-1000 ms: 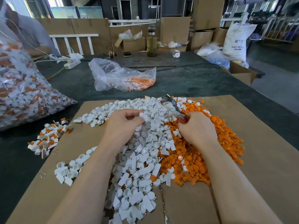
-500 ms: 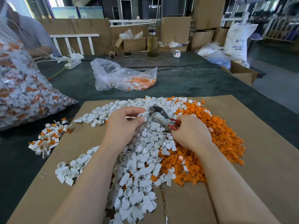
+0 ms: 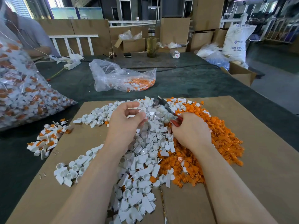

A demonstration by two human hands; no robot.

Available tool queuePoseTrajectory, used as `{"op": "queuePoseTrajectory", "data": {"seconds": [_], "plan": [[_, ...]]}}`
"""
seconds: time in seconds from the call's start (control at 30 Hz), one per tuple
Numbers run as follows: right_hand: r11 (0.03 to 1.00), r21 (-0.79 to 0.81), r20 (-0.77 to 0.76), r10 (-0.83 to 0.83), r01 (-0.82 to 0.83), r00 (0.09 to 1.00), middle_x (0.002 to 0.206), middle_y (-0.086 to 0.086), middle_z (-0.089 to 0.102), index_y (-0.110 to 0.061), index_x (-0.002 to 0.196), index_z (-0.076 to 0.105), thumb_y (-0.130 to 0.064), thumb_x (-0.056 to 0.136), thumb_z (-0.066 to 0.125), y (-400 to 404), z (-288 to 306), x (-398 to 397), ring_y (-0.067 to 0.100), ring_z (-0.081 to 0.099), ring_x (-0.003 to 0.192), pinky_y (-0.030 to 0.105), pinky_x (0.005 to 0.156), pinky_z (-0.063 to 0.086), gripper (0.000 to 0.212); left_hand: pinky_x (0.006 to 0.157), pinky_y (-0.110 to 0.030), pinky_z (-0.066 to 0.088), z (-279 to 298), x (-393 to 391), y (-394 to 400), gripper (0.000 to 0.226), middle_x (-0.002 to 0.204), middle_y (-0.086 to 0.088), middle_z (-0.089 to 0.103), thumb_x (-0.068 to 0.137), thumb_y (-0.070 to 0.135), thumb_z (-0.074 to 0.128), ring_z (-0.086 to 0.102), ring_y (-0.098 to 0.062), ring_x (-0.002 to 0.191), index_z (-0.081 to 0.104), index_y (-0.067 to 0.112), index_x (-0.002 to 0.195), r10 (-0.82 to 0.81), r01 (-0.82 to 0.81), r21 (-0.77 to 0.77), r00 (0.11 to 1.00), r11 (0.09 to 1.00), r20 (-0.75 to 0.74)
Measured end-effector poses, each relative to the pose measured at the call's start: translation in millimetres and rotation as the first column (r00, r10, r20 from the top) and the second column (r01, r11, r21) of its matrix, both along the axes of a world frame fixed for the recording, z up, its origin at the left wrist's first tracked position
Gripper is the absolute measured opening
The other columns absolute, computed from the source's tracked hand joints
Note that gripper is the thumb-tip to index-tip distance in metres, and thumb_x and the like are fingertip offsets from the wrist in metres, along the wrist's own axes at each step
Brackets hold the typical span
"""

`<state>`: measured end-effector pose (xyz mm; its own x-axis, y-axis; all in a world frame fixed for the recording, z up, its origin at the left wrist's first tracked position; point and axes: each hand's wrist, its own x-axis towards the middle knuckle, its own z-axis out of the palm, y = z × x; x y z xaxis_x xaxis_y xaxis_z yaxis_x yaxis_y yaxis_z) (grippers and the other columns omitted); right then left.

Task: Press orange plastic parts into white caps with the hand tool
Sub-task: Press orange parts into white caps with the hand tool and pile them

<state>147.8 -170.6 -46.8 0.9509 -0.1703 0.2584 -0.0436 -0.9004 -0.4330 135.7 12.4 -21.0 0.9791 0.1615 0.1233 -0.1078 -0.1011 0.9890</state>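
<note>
Over the caps (image 3: 142, 152), right hand (image 3: 191, 132) grips tool (image 3: 163, 109).

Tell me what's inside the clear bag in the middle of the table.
The clear bag holds orange parts and a few white ones at its right end; crumpled plastic hides the rest.

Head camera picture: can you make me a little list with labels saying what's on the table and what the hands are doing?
surface: brown cardboard sheet on a dark green table
middle pile: white caps
right pile: orange parts
left small pile: caps with orange fitted
left hand: pinches a white cap
right hand: grips the red-handled hand tool, its tip pointing away
far side: clear bag holding orange parts
far left: big full bag
</note>
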Motion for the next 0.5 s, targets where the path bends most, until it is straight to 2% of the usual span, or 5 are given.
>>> {"op": "queuePoseTrajectory", "data": {"seconds": [0.1, 0.27, 0.33, 0.4, 0.5], "plan": [[0.963, 0.260, 0.105, 0.049, -0.075, 0.993, 0.072, -0.010, 0.058, -0.025, 0.084, 0.057, -0.035, 0.090, 0.060, 0.8, 3.1, 0.4, 0.008, 0.055, 0.063, 0.025, 0.050, 0.037, 0.012, 0.059, -0.014, 0.053, 0.8, -1.5, -3.8, 0.017, 0.089, -0.002, 0.072, 0.089, 0.008, 0.070, 0.071, -0.007, 0.068, 0.067, 0.017, 0.103, -0.025, 0.025, -0.038, 1.000, 0.999, 0.016], [0.765, 0.607, 0.214, 0.107, -0.218, 0.971, 0.071, -0.004, 0.062, -0.024, 0.082, 0.062, -0.020, 0.087, 0.062, 7.8, 10.9, -2.7, 0.005, 0.050, 0.055, 0.027, 0.054, 0.043, 0.007, 0.060, -0.019, 0.056, 3.8, -5.4, -9.7, 0.016, 0.079, 0.001, 0.074, 0.089, 0.003, 0.069, 0.072, -0.012, 0.068, 0.072, 0.019, 0.092, -0.066, 0.067, -0.065, 0.998, 0.996, 0.010], [0.676, 0.686, 0.240, 0.142, -0.271, 0.960, 0.077, 0.001, 0.067, -0.026, 0.082, 0.065, -0.013, 0.086, 0.062, 12.8, 14.2, -6.2, 0.010, 0.051, 0.057, 0.025, 0.059, 0.045, 0.013, 0.058, -0.021, 0.057, 4.5, -8.2, -16.4, 0.018, 0.083, -0.006, 0.074, 0.089, 0.001, 0.067, 0.074, -0.016, 0.069, 0.072, 0.018, 0.091, -0.101, 0.100, -0.065, 0.995, 0.993, 0.001], [0.592, 0.739, 0.271, 0.176, -0.322, 0.946, 0.076, -0.005, 0.068, -0.028, 0.080, 0.066, -0.010, 0.086, 0.063, 18.6, 17.0, -9.1, 0.013, 0.054, 0.062, 0.018, 0.060, 0.047, 0.020, 0.058, -0.021, 0.057, 4.5, -10.5, -22.2, 0.020, 0.085, -0.005, 0.074, 0.090, 0.001, 0.067, 0.074, -0.016, 0.069, 0.072, 0.021, 0.088, -0.130, 0.129, -0.056, 0.991, 0.990, -0.012], [0.546, 0.758, 0.301, 0.194, -0.358, 0.934, 0.073, -0.011, 0.065, -0.031, 0.079, 0.066, -0.009, 0.087, 0.064, 24.0, 18.5, -11.9, 0.011, 0.057, 0.069, 0.018, 0.065, 0.050, 0.023, 0.058, -0.020, 0.056, 5.4, -12.5, -25.2, 0.024, 0.079, -0.001, 0.075, 0.090, 0.003, 0.068, 0.074, -0.015, 0.068, 0.072, 0.026, 0.084, -0.140, 0.139, -0.032, 0.990, 0.990, -0.017]]}}
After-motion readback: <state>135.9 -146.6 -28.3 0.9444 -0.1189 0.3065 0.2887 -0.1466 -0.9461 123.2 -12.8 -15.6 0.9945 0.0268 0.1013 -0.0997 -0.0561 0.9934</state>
